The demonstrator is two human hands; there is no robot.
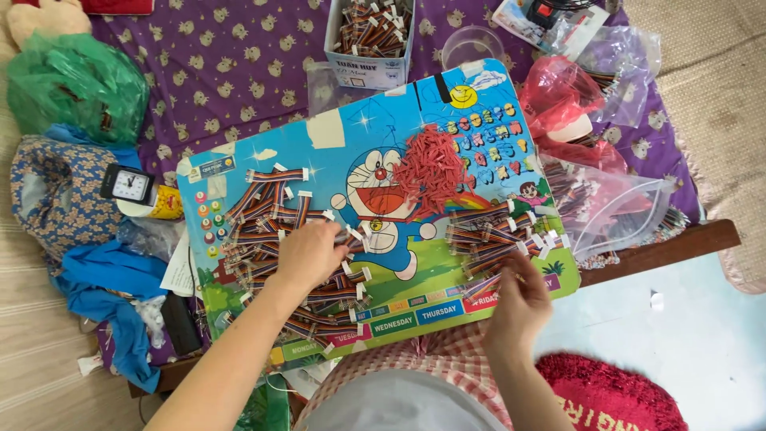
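A small cartoon-printed lap table (335, 152) lies across my knees. On its left side sits a heap of striped ribbon cables with white plugs (271, 215). My left hand (309, 254) rests palm down on that heap, fingers curled among the cables. A pile of small red pieces (429, 169) lies at the table's middle. A second stack of ribbon cables (495, 233) is on the right. My right hand (519, 302) is at the front right edge, fingers closed on one cable (485, 287).
A cardboard box of cables (372, 36) stands behind the table on a purple cloth. Clear plastic bags (614, 207) and a red bag (558, 92) lie to the right. A small clock (129, 185), a green bag (76, 84) and blue cloth (112, 279) are at the left.
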